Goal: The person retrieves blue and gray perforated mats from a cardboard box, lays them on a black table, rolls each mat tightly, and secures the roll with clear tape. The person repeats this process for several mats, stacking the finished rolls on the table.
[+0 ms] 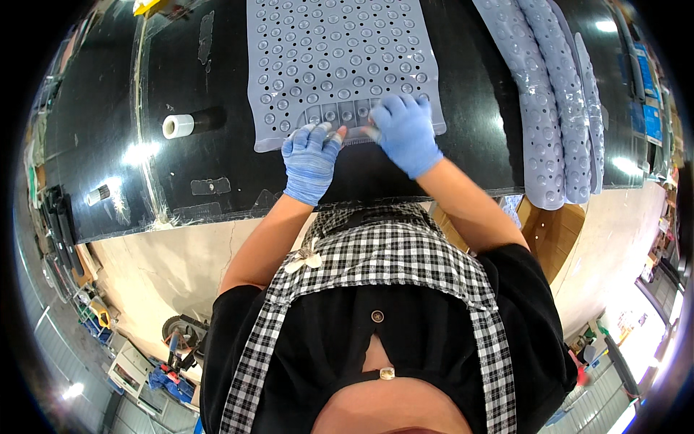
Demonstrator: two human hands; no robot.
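A grey-blue bath mat (340, 50) with rows of round suction cups and small holes lies on the black table, its near edge toward me. My left hand (311, 163), in a striped blue glove, pinches that near edge left of its middle. Over the right part of the same edge is my right hand (407, 136), gloved likewise, its fingers curled in and slightly blurred. Whatever its fingertips hold cannot be made out. Between the hands, a strip of the edge looks turned up, with a clear ribbed band (347, 112) along it.
The black table (477, 145) has taped patches and glare spots. A roll of clear tape (178, 126) stands left of the mat, and a small cylinder (98, 194) lies farther left. Rolled grey-blue mats (538, 108) lie at right, overhanging the front edge. Below is an open cardboard box (551, 235).
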